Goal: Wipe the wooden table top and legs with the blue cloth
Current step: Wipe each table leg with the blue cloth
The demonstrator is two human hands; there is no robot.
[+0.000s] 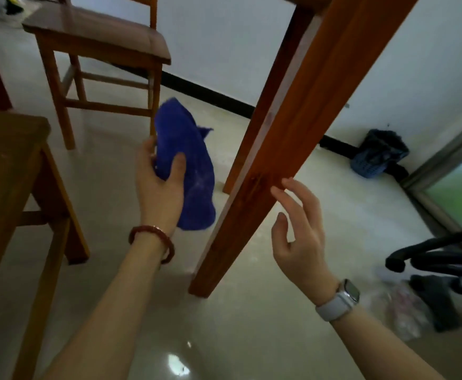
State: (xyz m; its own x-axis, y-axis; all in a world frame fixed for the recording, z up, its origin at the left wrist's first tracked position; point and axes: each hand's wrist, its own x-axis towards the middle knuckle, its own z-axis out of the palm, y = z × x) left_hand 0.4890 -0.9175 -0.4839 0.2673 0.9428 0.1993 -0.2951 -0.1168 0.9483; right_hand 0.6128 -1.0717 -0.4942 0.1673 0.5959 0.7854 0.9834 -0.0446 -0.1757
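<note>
Evidently we were at the leg stage: our left hand (160,185) gripped the blue cloth (190,165), bunched and hanging left of the near table leg (273,157), apart from it. Our right hand (299,237), open and empty, touched that leg's right edge with its fingertips. We judged the cloth must next meet the leg. The table top lay out of frame.

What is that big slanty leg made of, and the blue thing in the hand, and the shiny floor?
The table leg looks like solid wood with a reddish-brown varnish: grain lines and a dark knot show under a slight sheen. The blue cloth in the left hand seems a soft, fuzzy fabric, maybe microfibre, since it droops and folds. The floor looks like polished tile or stone; it mirrors light.
</note>
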